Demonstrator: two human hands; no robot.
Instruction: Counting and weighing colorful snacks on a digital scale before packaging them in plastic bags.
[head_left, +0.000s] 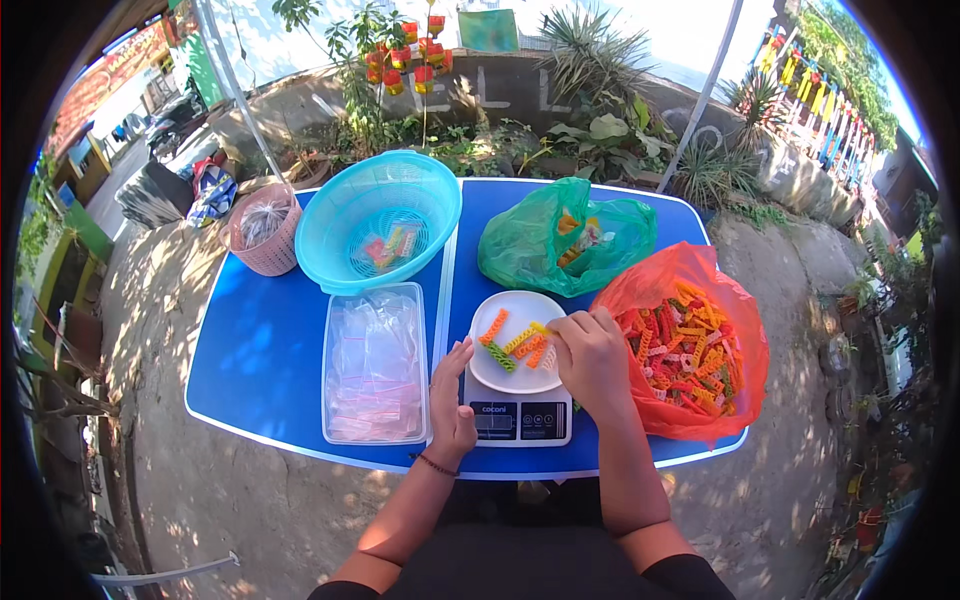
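In front of me a white digital kitchen scale (471, 436) carries a round white plate (499, 381). Several colored lattice-shaped snack pieces (519, 343) lie on the plate, orange, yellow, green and whitish. My right hand (590, 356) is over the plate's right rim, its fingertips pinching a yellow piece (540, 328). My left hand (453, 397) stands on edge at the scale's left side, fingers extended and holding nothing. To the right, an open red plastic bag (752, 360) is full of the same kind of pieces (686, 349).
A clear plastic box (328, 375) of small zip bags (375, 360) sits left. Behind are a turquoise colander basin (330, 217) with filled packets (390, 247), a green plastic bag (525, 240) and a pink basket (266, 259). All stand on a blue folding table (255, 375).
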